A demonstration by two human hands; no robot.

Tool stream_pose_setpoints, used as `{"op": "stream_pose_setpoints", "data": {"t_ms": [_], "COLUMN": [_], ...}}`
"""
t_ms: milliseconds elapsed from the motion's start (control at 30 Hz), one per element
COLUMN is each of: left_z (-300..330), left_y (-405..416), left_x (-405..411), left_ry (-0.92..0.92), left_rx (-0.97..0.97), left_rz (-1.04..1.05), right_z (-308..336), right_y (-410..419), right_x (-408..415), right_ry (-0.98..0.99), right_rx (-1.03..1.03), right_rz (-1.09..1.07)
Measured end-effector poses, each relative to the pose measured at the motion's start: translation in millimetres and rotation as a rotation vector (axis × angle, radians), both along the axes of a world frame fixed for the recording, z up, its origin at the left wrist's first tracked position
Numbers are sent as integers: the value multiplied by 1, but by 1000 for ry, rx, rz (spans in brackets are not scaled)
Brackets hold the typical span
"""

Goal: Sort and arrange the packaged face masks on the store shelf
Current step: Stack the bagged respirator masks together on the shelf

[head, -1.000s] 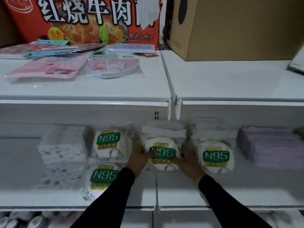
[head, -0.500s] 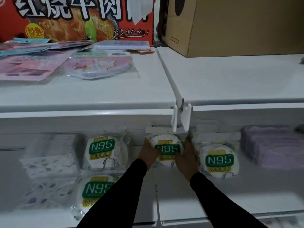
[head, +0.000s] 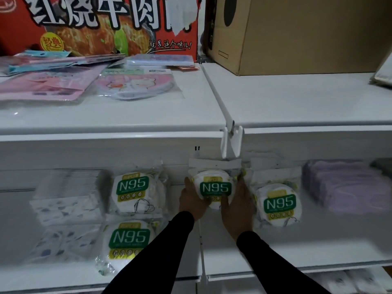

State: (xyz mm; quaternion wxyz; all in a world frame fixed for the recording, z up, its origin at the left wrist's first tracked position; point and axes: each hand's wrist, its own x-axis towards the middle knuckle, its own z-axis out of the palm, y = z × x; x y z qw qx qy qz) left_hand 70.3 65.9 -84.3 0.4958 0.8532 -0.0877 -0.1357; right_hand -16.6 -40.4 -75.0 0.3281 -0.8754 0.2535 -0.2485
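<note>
White store shelf [head: 275, 247], lower tier: N95 mask pack [head: 215, 187] at centre, gripped by left hand [head: 192, 201] and right hand [head: 238, 205]. Further N95 packs [head: 132, 190] at 9 and 3 o'clock; purple masks [head: 343, 183] far at 3 o'clock.

N95 packs [head: 132, 193] and [head: 277, 205] stood close on both sides; bare lower shelf [head: 307, 245] in front lay free.

A: Non-task stuff?
B: Cardboard box [head: 301, 32] on the top shelf, up and right of the hands. Red noodle carton [head: 95, 24] up left, white Chinese lettering.
A: More?
B: White bracket [head: 231, 142] right above them. Done.
</note>
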Motion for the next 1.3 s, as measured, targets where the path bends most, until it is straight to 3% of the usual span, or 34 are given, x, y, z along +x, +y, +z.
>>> {"op": "stream_pose_setpoints", "data": {"t_ms": [200,333,433,600,667,733,833,900,1033,1067,1167,1233,1300], "left_z": [32,54,67,71,59,45,30,29,55,65,92,102,106], "left_y": [19,58,96,160,188,209,216,215,240,252,286,296,295], "left_x": [-21,-27,-32,-38,-38,-41,-53,-60,-57,-54,-47,-39,-27], "left_ry": [-22,-89,-183,-319,-267,-94,123,115,211,273,453,489,480], "left_rx": [145,112,87,157,242,348,452,438,233,120,-273,-511,-694], "left_rz": [22,28,116,400,522,547,394,351,424,411,334,334,377], "right_z": [12,23,26,25,22,19,11,10,19,24,38,40,38], "right_y": [14,25,40,82,104,126,149,157,157,155,148,140,137], "right_x": [-8,-6,-5,-9,-14,-18,-16,-15,-19,-19,-7,9,29], "right_ry": [53,205,149,250,364,469,537,527,538,538,391,253,174], "right_rx": [-27,-36,-139,75,240,318,291,394,953,992,720,456,370], "right_rz": [53,43,41,441,529,561,576,538,578,595,515,417,359]}}
